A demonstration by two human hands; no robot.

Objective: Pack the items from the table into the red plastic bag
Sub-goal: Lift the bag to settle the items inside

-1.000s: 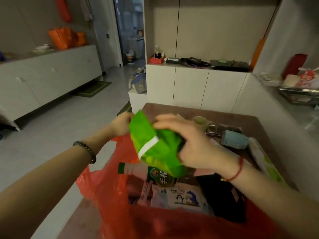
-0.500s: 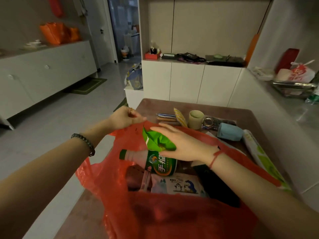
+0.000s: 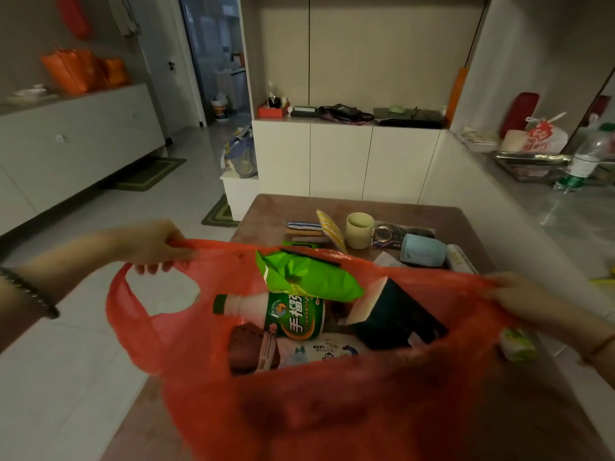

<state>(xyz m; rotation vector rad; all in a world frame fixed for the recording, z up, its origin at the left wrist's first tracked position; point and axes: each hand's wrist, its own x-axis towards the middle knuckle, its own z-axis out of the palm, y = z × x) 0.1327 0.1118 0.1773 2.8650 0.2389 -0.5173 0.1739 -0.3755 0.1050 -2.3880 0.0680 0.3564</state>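
The red plastic bag [image 3: 319, 404] stands wide open on the brown table [image 3: 446, 221]. My left hand [image 3: 156, 242] grips its left rim; my right hand [image 3: 522, 301] grips its right rim. Inside lie a green snack packet [image 3: 309, 277], a white bottle with a green label [image 3: 286, 314], a dark book [image 3: 396, 317], a wet-wipes pack [image 3: 322, 352] and a brown item [image 3: 246, 347]. Beyond the bag, a cream mug [image 3: 359, 229], a light blue cup on its side [image 3: 422, 249], striped sponges [image 3: 306, 227] and a yellow striped packet [image 3: 331, 229] rest on the table.
White cabinets [image 3: 342, 158] stand behind the table, with clutter on top. A counter at the right [image 3: 565, 207] holds a metal rack, a plastic bottle and a bagged item. A green-and-white packet [image 3: 517, 342] lies by the bag's right side. Tiled floor lies to the left.
My right hand let go of the green snack packet, which now lies in the bag, and moved to the bag's right rim. Both hands now stretch the bag's mouth wider.
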